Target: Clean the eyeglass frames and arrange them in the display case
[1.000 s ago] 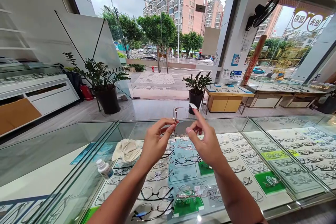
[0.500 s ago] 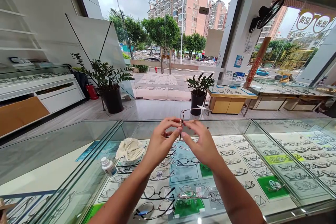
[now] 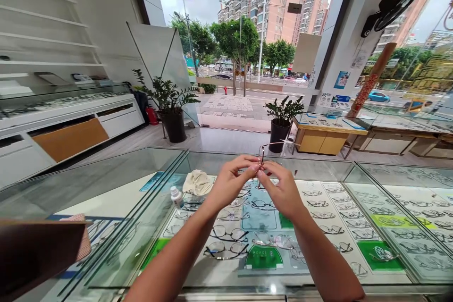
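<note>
Above the glass display case (image 3: pixel 198 160) I hold a thin-framed pair of eyeglasses (image 3: pixel 262 152) on edge, a slim temple pointing right with a small white tag on it. The fingers of my left hand (image 3: pixel 235 179) pinch the frame from the left. My right hand (image 3: pixel 281 186) grips it from the right, its thumb and fingertips close to those of the left. Part of the frame is hidden behind my fingers. A crumpled cream cloth (image 3: pixel 197 183) and a white bottle (image 3: pixel 176 197) stand on the glass left of my hands.
Rows of eyeglasses (image 3: pixel 228 233) lie inside the case under the glass. At the lower left a dark brown box-like object (image 3: pixel 38 255) juts into view. Beyond the case stand two potted plants (image 3: pixel 173 125), a wooden display table (image 3: pixel 320 139) and a glass front.
My view has turned to the left, so the scene sits further right. The dark brown object has come into view at lower left. Both hands still hold the eyeglasses.
</note>
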Demonstrator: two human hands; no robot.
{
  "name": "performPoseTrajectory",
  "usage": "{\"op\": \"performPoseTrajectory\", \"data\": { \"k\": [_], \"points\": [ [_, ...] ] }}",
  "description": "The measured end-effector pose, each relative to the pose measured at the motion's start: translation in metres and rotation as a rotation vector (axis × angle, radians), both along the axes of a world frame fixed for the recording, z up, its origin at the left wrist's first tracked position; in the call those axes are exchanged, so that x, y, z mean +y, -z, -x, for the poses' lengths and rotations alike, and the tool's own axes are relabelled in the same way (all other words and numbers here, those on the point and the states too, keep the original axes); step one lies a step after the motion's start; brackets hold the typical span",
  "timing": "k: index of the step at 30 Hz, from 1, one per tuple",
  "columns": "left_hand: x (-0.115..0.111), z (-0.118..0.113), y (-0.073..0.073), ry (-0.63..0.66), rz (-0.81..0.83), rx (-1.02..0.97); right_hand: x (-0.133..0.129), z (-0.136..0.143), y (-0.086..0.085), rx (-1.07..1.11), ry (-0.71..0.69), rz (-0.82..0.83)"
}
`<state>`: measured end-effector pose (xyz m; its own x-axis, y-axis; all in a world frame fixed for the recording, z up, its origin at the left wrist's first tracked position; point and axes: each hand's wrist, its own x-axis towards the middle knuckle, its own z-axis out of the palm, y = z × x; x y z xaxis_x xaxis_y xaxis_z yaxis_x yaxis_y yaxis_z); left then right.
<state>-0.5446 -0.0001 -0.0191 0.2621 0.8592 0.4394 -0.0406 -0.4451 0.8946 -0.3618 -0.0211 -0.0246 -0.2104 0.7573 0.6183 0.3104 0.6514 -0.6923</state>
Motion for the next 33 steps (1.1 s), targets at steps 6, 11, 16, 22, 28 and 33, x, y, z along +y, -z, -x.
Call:
{"op": "performPoseTrajectory", "data": {
  "k": [6,11,16,22,28,33],
  "points": [
    [-0.031,0.045,0.010,-0.302,-0.154,0.126,-0.014,0.005,0.014,-0.037,0.055,0.014],
    [-0.017,0.117,0.067,-0.886,-0.189,0.081,-0.030,0.000,0.026,-0.088,0.078,0.043],
    [0.006,0.165,0.142,-1.013,0.134,0.163,-0.045,-0.007,0.023,-0.126,0.109,0.024],
    [0.008,0.184,0.185,-0.859,0.326,0.180,-0.057,-0.013,0.013,-0.170,0.113,-0.008],
    [0.010,0.179,0.173,-0.731,0.297,0.043,-0.057,-0.023,0.010,-0.164,0.104,-0.028],
    [0.011,0.148,0.129,-0.467,0.236,-0.132,-0.050,-0.028,0.008,-0.137,0.074,-0.019]
  ]
}}
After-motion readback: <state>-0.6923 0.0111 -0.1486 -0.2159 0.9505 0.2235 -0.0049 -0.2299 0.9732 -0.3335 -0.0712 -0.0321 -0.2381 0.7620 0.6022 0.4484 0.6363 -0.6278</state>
